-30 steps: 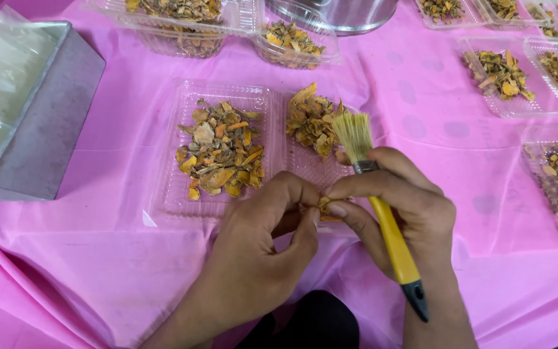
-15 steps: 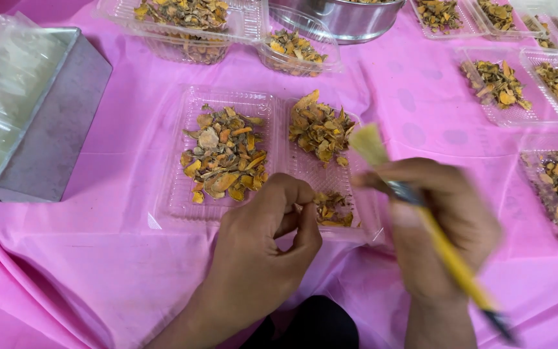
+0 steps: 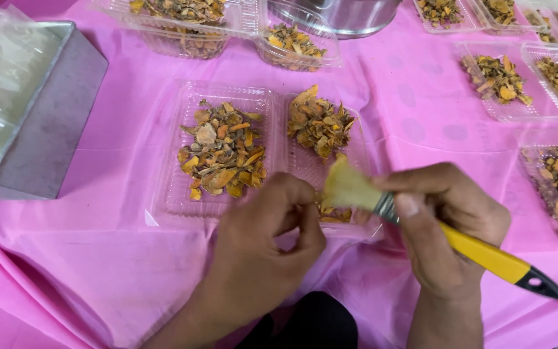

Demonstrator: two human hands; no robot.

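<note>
My left hand [image 3: 263, 242] pinches a small dried orange-yellow slice between thumb and fingers, mostly hidden by the fingers. My right hand [image 3: 444, 223] grips a paintbrush [image 3: 479, 249] with a yellow handle and black tip. Its pale bristles [image 3: 345, 187] press against the piece in my left hand. Both hands hover over the near edge of an open clear plastic clamshell box [image 3: 175, 200]. The left half holds a pile of dried slices [image 3: 222, 154]. The right half holds a smaller pile [image 3: 320, 124] and a few bits by my fingers.
A pink cloth [image 3: 98, 258] covers the table. A grey metal tray [image 3: 46, 129] holding clear plastic sits at the left. More clear boxes of dried slices [image 3: 497, 77] lie along the back and right. A steel bowl [image 3: 350, 13] stands at the back.
My right hand swung the brush from bristles-up to bristles pointing left, now pressed against the piece in my left hand. The handle now points right. My left hand stayed nearly still.
</note>
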